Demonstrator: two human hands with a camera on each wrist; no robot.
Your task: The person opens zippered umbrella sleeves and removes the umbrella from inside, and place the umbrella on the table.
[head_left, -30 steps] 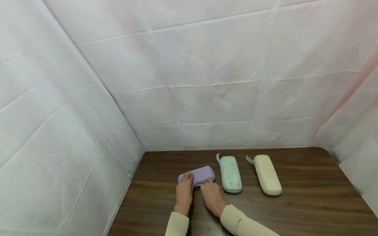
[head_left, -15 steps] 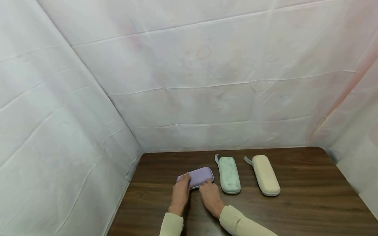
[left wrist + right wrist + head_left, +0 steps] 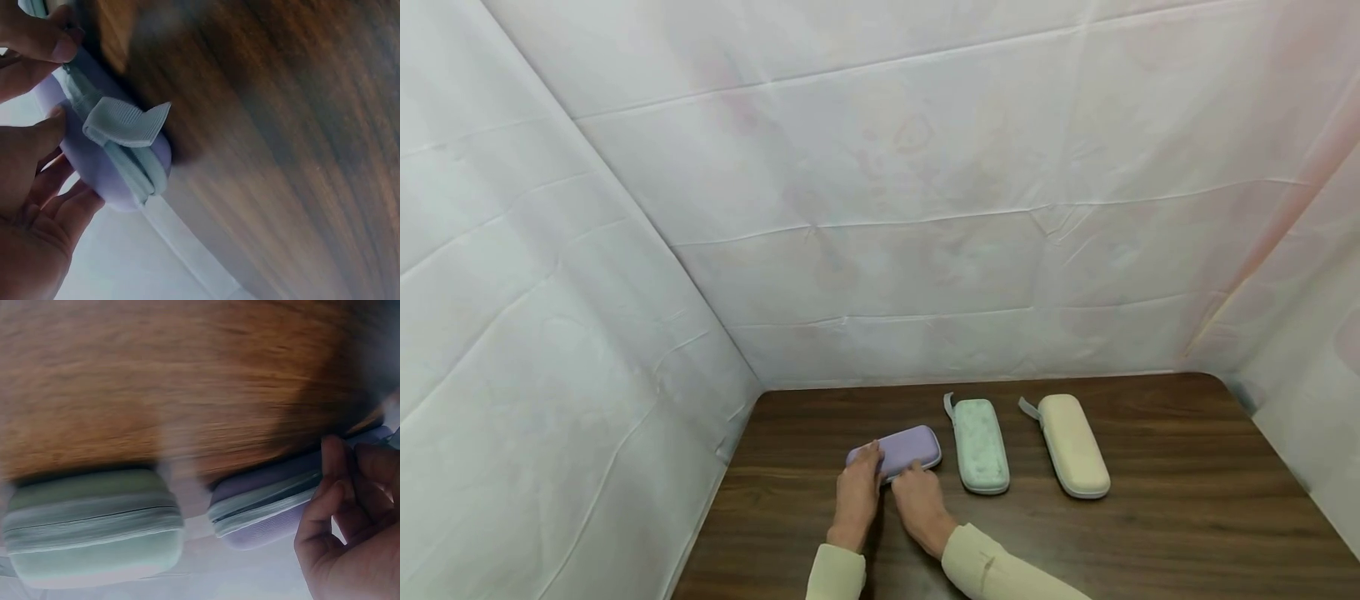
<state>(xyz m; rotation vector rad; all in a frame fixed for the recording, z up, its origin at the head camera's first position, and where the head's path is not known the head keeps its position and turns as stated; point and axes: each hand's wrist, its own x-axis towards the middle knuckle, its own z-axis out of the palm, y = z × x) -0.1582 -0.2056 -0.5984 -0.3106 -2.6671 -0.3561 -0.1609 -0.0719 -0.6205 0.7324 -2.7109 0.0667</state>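
A purple zippered hard case [image 3: 912, 448] lies slantwise on the wooden table. My left hand [image 3: 856, 497] grips its left end, thumb along the near side and fingers over the top. On the near side my right hand [image 3: 919, 504] pinches at the zipper, close beside the left; the pull is hidden by its fingers. In the right wrist view the zipper [image 3: 269, 501] is parted, a dark gap showing between its pale tapes from the right end to the fingers. A grey-green fabric strap [image 3: 128, 122] sticks out from the left end in the left wrist view.
Right of the purple case lies a mint green case [image 3: 981, 446] with a strap at its far end. Beyond it a cream case [image 3: 1073, 446] lies at a slant. White cloth [image 3: 880, 275] hangs behind the table [image 3: 1195, 467] and at both sides.
My right hand has slid left along the purple case's near side, toward my left hand. The left hand keeps its grip on the case, which has hardly moved.
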